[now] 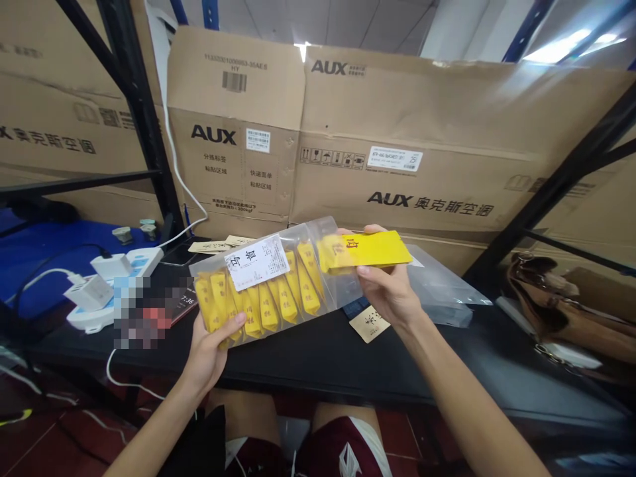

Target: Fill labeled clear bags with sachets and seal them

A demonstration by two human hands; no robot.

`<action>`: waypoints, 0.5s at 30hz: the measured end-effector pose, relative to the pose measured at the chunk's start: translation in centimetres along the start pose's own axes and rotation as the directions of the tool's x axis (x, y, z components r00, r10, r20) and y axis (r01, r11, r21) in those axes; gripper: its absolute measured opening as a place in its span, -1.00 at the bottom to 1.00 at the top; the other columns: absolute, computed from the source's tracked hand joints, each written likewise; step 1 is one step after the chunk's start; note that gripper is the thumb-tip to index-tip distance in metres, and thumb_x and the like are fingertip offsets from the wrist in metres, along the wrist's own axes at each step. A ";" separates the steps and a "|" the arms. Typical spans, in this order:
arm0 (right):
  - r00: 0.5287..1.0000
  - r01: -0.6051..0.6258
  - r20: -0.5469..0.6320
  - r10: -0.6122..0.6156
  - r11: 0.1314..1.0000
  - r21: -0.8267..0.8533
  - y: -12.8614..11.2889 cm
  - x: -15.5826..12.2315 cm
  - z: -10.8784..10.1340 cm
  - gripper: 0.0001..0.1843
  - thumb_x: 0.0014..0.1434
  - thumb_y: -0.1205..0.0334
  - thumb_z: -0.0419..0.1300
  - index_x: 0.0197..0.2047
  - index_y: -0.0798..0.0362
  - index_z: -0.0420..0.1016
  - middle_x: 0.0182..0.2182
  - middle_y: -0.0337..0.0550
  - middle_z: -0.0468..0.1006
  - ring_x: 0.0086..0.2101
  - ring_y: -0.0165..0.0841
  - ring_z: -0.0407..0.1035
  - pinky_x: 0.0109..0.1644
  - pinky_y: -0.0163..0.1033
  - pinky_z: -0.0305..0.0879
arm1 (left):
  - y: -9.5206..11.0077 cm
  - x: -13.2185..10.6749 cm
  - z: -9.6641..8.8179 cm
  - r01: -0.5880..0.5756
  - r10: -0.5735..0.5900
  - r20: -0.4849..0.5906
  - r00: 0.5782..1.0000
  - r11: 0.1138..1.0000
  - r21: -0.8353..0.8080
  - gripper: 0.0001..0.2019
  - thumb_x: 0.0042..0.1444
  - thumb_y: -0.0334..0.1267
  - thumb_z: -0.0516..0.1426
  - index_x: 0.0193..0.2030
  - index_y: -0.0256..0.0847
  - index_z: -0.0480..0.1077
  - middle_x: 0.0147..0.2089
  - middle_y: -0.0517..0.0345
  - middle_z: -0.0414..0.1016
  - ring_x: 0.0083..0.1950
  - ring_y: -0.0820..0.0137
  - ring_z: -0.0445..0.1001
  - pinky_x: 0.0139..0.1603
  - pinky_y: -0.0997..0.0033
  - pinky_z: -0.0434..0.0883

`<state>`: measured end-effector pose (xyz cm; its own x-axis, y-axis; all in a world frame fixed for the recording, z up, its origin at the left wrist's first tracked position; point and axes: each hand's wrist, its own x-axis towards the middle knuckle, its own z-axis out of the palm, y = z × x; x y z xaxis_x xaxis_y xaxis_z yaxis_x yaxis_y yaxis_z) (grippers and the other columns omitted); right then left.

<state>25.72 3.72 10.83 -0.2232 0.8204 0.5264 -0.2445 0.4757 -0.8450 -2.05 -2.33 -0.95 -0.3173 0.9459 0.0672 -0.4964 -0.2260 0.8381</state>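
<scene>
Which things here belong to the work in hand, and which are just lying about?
In hand: clear bag of yellow packets, in left hand; single yellow packet, in right hand.
Lying about: power strip, cardboard boxes, brown handbag, paper tag.

Left grip [213, 348] low, cupped palm-up from below; right grip [385, 285] higher, in a thumb-and-finger pinch.
</scene>
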 end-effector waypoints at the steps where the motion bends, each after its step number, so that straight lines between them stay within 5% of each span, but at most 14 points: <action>1: 0.999 -0.035 0.040 0.035 0.999 -0.006 -0.4 0.2 -0.4 -0.24 0.01 0.15 0.55 0.27 -0.23 0.44 0.26 -0.10 0.61 0.25 -0.01 0.49 0.21 0.06 0.57 | 0.0 0.0 0.0 0.000 0.000 -0.001 1.000 1.000 0.003 -0.14 -0.20 -0.13 0.61 0.29 -0.21 0.52 0.17 -0.13 0.69 0.19 -0.12 0.68 0.13 0.03 0.68; 7: 0.944 -0.164 0.241 0.226 0.954 -0.250 -3.3 1.3 -3.3 -0.48 -0.09 0.29 0.54 -0.01 -0.05 0.66 0.01 -0.12 0.70 0.00 -0.13 0.58 0.02 -0.11 0.56 | -0.1 -0.1 0.1 0.017 -0.016 -0.012 1.000 0.998 0.053 -0.04 -0.29 -0.17 0.64 0.31 -0.22 0.47 0.15 -0.12 0.69 0.21 -0.13 0.66 0.15 0.04 0.66; 15: 0.889 -0.321 0.217 0.403 0.887 -0.332 -2.7 0.7 -4.1 -0.66 -0.05 0.28 0.53 -0.19 -0.01 0.58 -0.38 -0.21 0.63 -0.42 -0.30 0.51 -0.37 -0.22 0.52 | -0.1 -0.1 0.3 0.011 -0.010 -0.017 1.000 0.997 0.070 0.00 -0.33 -0.17 0.65 0.33 -0.23 0.44 0.19 -0.16 0.67 0.23 -0.15 0.65 0.15 0.05 0.66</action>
<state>30.13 4.30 13.09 -0.5017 0.8522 0.1483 0.1679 0.2641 -0.9498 -1.72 -2.35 -0.88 -0.3260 0.9441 0.0500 -0.4417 -0.1989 0.8748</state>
